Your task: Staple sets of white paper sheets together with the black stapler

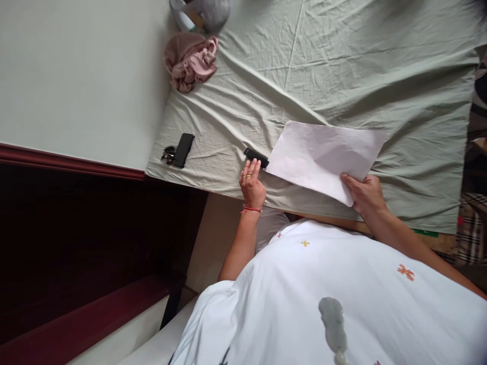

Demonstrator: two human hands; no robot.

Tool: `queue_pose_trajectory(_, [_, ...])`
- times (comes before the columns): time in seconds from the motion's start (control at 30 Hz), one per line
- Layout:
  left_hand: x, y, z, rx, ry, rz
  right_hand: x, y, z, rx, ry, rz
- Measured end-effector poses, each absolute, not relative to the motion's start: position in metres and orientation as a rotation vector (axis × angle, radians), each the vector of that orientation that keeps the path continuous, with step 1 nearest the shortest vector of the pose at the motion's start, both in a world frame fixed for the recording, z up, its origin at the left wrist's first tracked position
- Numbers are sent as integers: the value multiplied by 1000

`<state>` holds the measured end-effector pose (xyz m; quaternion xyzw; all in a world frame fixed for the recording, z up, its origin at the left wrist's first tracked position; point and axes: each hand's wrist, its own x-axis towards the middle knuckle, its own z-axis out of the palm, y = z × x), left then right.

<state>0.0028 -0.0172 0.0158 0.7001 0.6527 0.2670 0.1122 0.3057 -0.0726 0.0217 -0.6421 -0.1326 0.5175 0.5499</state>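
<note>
A small black stapler [255,156] lies at a slant on the green cloth, its right end at the left corner of a white sheet of paper [323,157]. My left hand [252,185] reaches the stapler's near side with its fingers stretched out, the fingertips resting against it; the thumb is hidden. The near right corner of the paper is pinched in my right hand [366,195], thumb on top and the other fingers underneath. Whether more than one sheet is there I cannot tell.
Left on the cloth-covered table [224,121] lie a black case [183,150] and a bunch of keys [168,154]. A crumpled pink cloth [192,61] sits farther back, below a plastic bag [215,14]. The wall [76,76] borders the left side.
</note>
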Motion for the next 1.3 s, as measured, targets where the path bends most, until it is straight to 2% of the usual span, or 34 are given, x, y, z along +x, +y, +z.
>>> queue_pose_trajectory(0.6, [4, -9, 23, 1955, 1978, 715, 303, -75, 27, -1582, -381, 1236])
queue_pose_trajectory(0.83, [-3, -15, 4, 1879, 1721, 931, 319, -85, 32, -1521, -346, 1196])
queue_pose_trajectory(1.1, [-3, -44, 3, 1470, 2019, 1305, 381, -108, 42, -1654, -288, 1315])
queue_pose_trajectory(1.3, [18, -51, 12, 1227, 1538, 1051, 396, -109, 39, -1690, -325, 1443])
